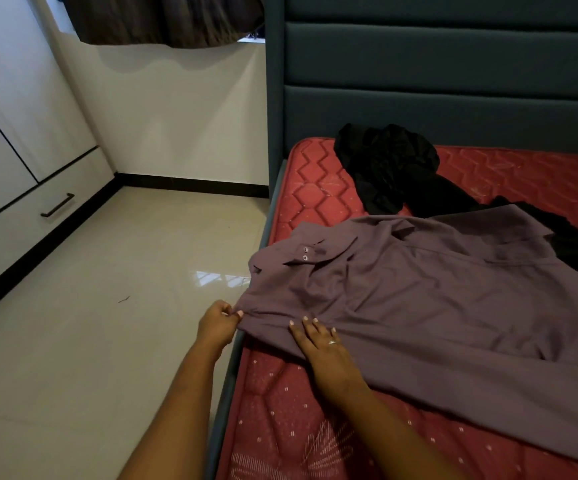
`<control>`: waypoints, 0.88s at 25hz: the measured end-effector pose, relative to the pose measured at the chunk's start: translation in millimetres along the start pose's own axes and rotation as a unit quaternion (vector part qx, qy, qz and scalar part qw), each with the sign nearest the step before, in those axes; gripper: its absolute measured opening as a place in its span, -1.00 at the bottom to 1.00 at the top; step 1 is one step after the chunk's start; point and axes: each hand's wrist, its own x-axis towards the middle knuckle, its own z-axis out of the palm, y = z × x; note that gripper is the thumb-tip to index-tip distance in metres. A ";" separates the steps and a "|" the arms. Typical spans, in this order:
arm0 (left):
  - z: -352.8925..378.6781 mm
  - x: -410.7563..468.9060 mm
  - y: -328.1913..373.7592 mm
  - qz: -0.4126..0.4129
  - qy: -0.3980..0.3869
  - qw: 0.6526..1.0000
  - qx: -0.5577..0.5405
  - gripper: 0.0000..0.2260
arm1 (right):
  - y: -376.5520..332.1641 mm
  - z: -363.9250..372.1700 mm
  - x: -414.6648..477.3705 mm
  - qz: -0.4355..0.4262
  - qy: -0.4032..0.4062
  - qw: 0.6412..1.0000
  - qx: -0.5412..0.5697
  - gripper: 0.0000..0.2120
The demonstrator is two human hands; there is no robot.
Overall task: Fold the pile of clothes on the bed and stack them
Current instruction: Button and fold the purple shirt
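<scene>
— Whereabouts of the shirt (pixel 419 306)?

— Spread flat on the bed (pixel 280 427), purple, filling the view from 3 to 5 o'clock. Reaches past the bed's edge toward 9 o'clock with one corner. Shows a cuff with two buttons (pixel 305 253) at its own 10 o'clock.

— And the left hand (pixel 218 325)?

— Off the bed's edge, at the shirt's 8 o'clock corner. Fingers (pixel 228 308) curled, pinching the hem there against the thumb.

— Right hand (pixel 318 348)?

— Palm down on the shirt's near edge, just at 3 o'clock of the left. Fingers straight and a little spread, pressing the cloth onto the bed. Wears a ring (pixel 331 342).

— Rest of the pile?

— Black clothes (pixel 387 168), crumpled at the shirt's 12 o'clock, close to the headboard (pixel 453 64). Partly tucked under the shirt's far edge.

— Beyond the bed?

— Glossy tiled floor (pixel 107 306) at 9 o'clock. White wardrobe (pixel 10 150) with a dark handle (pixel 58 205) at 10 o'clock. Dark curtain (pixel 163 19) at 11 o'clock.
</scene>
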 end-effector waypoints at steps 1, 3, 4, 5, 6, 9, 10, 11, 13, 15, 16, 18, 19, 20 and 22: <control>-2.2 -3.0 -2.6 0.017 0.047 0.996 0.077 -0.88 | -2.7 -3.1 0.4 -0.028 -0.027 0.999 -0.004 -0.33; 15.7 -19.9 3.0 0.115 0.154 0.950 0.245 -0.65 | 2.9 -13.3 -0.6 -0.061 -0.068 0.996 0.001 -0.37; 34.9 -34.2 10.8 0.194 0.174 0.930 0.260 -0.59 | 12.6 -18.2 -4.9 -0.063 -0.064 0.996 0.000 -0.38; 59.5 -51.1 18.9 0.259 0.147 0.919 0.258 -0.57 | 27.3 -21.2 -12.5 -0.051 -0.052 0.997 -0.008 -0.35; 86.9 -68.6 24.4 0.288 0.086 0.920 0.251 -0.56 | 44.9 -21.2 -23.1 -0.032 -0.030 0.998 -0.033 -0.33; 162.4 -109.3 13.3 0.267 -0.090 0.899 0.334 -0.44 | 96.4 -16.0 -74.2 0.080 -0.008 0.995 -0.065 -0.44; 181.0 -115.0 6.0 0.261 -0.100 0.877 0.391 -0.34 | 117.4 -15.2 -95.6 0.117 -0.011 0.991 -0.055 -0.46; 192.7 -115.2 0.3 0.256 -0.091 0.862 0.428 -0.25 | 139.5 -14.7 -114.3 0.149 -0.005 0.987 -0.055 -0.46; 199.0 -115.3 -1.3 0.234 -0.062 0.859 0.451 -0.19 | 181.4 -21.3 -148.8 0.219 0.020 0.974 -0.046 -0.42; 205.9 -115.6 1.0 0.215 -0.028 0.862 0.459 -0.23 | 225.5 -28.0 -186.7 0.305 0.045 0.950 -0.048 -0.34; 207.8 -115.7 1.3 0.201 -0.017 0.864 0.461 -0.26 | 243.9 -30.4 -203.5 0.334 0.054 0.940 -0.049 -0.31; 216.3 -120.2 5.9 0.165 0.007 0.877 0.452 -0.32 | 275.6 -35.4 -238.7 0.386 0.055 0.920 -0.041 -0.29; 226.2 -126.2 8.9 0.148 0.026 0.886 0.439 -0.36 | 290.6 -37.9 -256.2 0.413 0.056 0.908 -0.041 -0.32; 239.3 -133.9 11.9 0.149 0.042 0.890 0.428 -0.42 | 304.5 -40.6 -270.2 0.438 0.059 0.896 -0.042 -0.37; 267.8 -154.5 21.6 0.207 0.041 0.891 0.402 -0.47 | 322.5 -43.3 -282.5 0.492 0.073 0.866 -0.037 -0.45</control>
